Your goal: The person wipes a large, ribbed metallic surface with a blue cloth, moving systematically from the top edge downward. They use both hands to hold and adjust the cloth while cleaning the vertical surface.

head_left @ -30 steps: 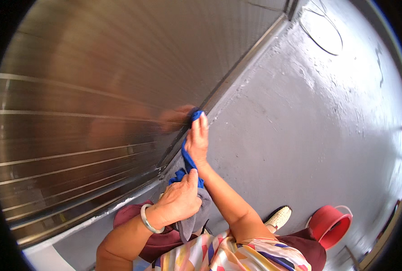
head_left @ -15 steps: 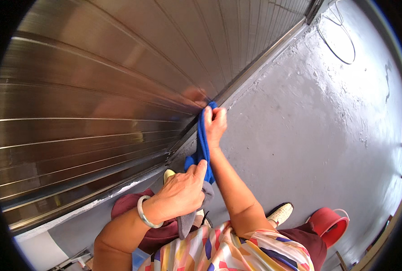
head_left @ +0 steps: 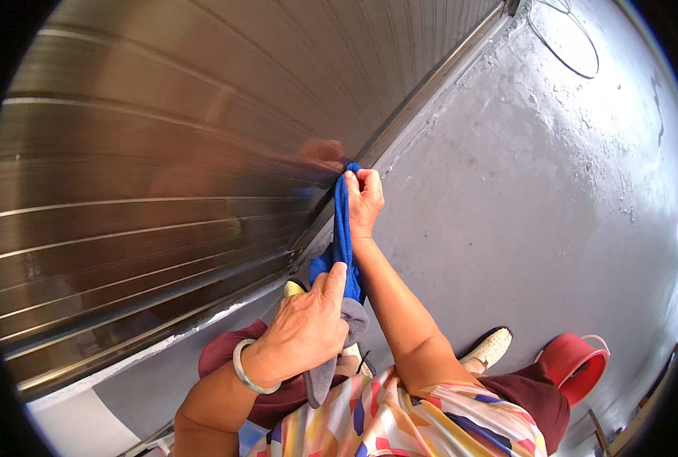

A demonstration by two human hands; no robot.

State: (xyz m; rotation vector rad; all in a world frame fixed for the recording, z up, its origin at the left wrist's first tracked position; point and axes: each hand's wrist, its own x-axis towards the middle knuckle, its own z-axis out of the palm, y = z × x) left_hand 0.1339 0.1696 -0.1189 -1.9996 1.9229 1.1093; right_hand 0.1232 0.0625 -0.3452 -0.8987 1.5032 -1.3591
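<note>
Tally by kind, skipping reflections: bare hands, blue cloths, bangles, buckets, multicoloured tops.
Bare hands: 2 (left hand, right hand)
Blue cloth: 1
Pale bangle: 1
Red bucket: 1
Multicoloured top: 1
Total: 6

Ribbed metal wall (head_left: 187,129), glossy grey floor (head_left: 491,251)
</note>
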